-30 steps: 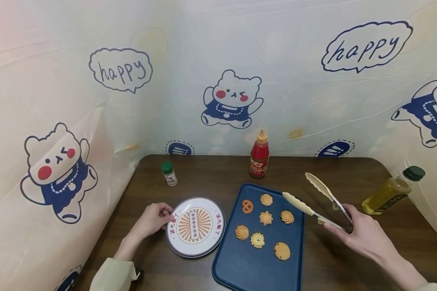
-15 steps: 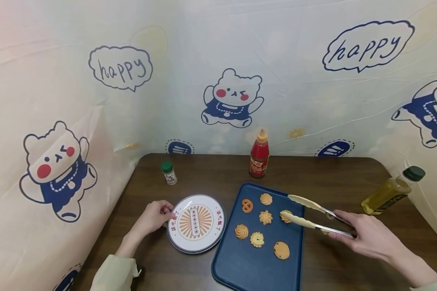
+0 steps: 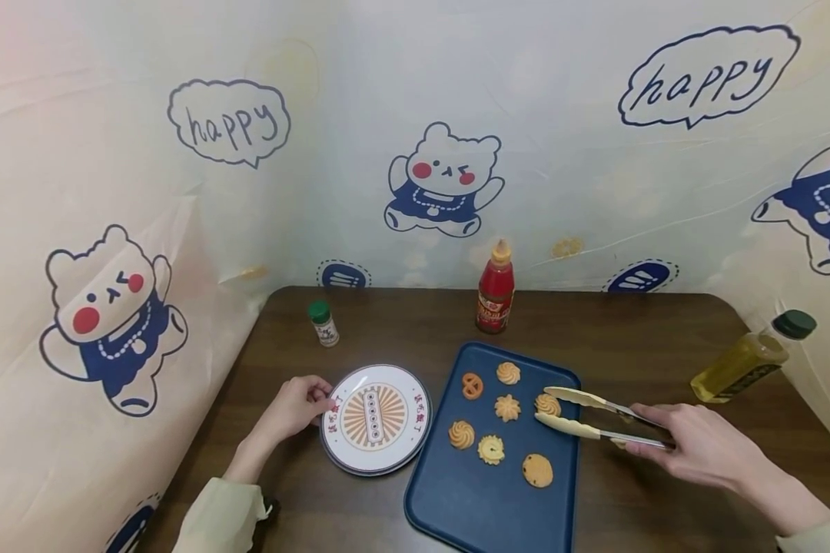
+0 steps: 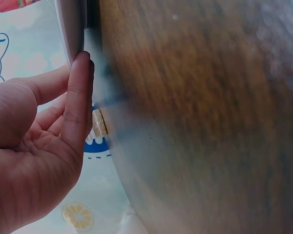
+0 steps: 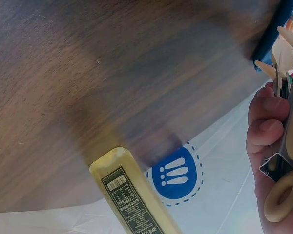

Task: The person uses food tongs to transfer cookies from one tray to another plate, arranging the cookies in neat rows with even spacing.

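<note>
My left hand (image 3: pixel 296 408) pinches the left rim of a white plate (image 3: pixel 349 445) with a striped orange print, thumb on top and fingers beneath. In the left wrist view the plate (image 4: pixel 72 29) is edge-on between thumb and fingers. Another rim shows just under it. My right hand (image 3: pixel 698 445) grips metal tongs (image 3: pixel 619 408) with cream tips. Those tips reach over the right side of a blue baking tray (image 3: pixel 484 507), one on either side of a swirl cookie (image 3: pixel 546 405). In the right wrist view the fingers (image 5: pixel 267 131) curl round the tongs' handle.
Several other cookies, such as a chocolate-chip one (image 3: pixel 537 470), and a pretzel (image 3: pixel 472 385) lie on the tray. Behind stand a red sauce bottle (image 3: pixel 495 296) and a green-capped shaker (image 3: pixel 323 324). An oil bottle (image 3: pixel 740 365) stands at the right. A printed cloth (image 3: pixel 560 153) hangs behind the table.
My right hand has moved the tongs left over the tray, and their tips have come closer together around the swirl cookie. My left hand stays at the plate's rim.
</note>
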Motion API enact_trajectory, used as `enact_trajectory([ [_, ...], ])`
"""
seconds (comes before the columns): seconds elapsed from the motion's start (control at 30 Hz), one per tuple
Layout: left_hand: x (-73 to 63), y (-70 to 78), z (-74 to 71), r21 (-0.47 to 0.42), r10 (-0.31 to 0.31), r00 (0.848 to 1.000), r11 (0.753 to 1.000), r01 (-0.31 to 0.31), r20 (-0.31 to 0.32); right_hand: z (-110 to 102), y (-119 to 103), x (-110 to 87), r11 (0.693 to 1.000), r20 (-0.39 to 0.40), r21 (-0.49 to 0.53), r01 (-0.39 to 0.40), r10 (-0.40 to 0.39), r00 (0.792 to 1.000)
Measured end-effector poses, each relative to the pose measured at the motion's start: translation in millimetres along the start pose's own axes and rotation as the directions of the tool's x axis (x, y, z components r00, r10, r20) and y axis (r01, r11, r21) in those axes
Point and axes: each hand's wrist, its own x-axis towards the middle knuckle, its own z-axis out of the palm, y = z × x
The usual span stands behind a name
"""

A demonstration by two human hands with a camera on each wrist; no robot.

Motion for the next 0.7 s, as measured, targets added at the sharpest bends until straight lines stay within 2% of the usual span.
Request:
enact_trajectory([
  [0.23, 0.5, -1.7, 1.0, -0.009, 0.002, 1.000, 1.000, -0.002, -0.002, 1, 1, -0.7, 1.000, -0.038, -0.020, 0.015, -0.016, 0.999],
  [0.47, -1.0, -1.1, 0.6, -0.016, 0.007, 1.000, 1.000, -0.007, -0.006, 0, -1, 1.2, 1.000, 0.001, 0.008, 0.001, -0.001, 1.000],
  [0.7, -2.9, -1.6, 1.2, -0.014, -0.006, 1.000, 1.000, 0.006, -0.004, -4, -7, 11.5, 0.998, -0.066, -0.009, 0.061, -0.061, 0.996],
])
